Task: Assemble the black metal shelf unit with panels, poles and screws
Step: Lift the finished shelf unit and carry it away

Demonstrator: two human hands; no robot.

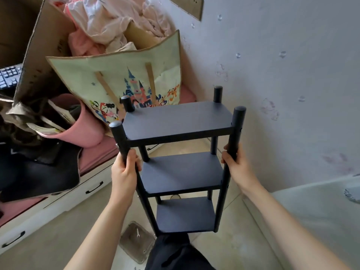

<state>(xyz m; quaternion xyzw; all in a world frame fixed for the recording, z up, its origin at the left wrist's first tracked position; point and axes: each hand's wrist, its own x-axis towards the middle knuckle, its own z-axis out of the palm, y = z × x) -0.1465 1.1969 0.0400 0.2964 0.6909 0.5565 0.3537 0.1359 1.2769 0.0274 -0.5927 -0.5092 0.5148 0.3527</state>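
Pale tiled floor (81, 217), corner of a room; wall (292, 55) at right with faint stickers, white drawer unit (58, 199) at left under a pink cushion. Black shelf unit (181, 172) stands upright in front of the person, long axis vertical, three panels stacked: top panel (178, 118), middle panel (182, 171), bottom panel (186, 214). Four poles rise past the top panel, all capped. Left hand (124, 172) is wrapped round the near-left pole (121, 141) just below the top panel, fingers curled fully about it. Right hand (236, 164) grips the near-right pole (236, 129) at about the same height, thumb on the inner side. Both hands equally near, one per front pole; unit lies straight ahead between them. Cannot tell whether its feet touch the floor or it is lifted. Judgement: assembly looks complete or nearly so; next move probably a set-down or a shake test, which turns on keeping the poles vertical. Clear plastic tray (137, 242) on the floor near the person's knee holds a small white wrench (138, 233). Cardboard box (46, 45) of pink cloth and a printed castle bag (124, 82) sit behind at left.
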